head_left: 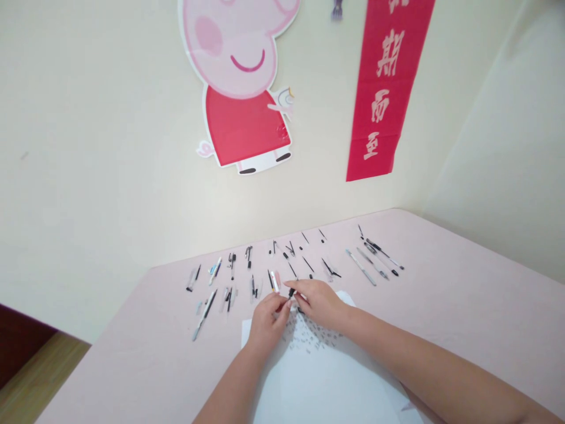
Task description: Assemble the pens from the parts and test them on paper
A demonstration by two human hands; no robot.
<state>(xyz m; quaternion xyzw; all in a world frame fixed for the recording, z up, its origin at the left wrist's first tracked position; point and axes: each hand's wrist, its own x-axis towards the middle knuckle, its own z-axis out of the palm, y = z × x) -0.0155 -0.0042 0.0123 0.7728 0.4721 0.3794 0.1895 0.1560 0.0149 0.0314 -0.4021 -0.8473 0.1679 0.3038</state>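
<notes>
Both hands met just below the centre of the frame, over the upper part of a sheet of white paper. The left hand and right hand were closed in a pinch on one small black pen part, fingertips nearly touching. Such a two-sided hold probably steadied a piece too slight for a full grip. The paper perhaps lay beneath to give a pale ground; whether the dark specks across it were loose bits or print, I could not tell.

Behind, on the pink counter, slim black refills and clear barrels lay in small, separate clusters, presumably spaced so that parts would not mix. At right of centre, several pens lay slanted side by side.

The held part looked short and dark, with a paler lower end; the fingers hid the rest.
</notes>
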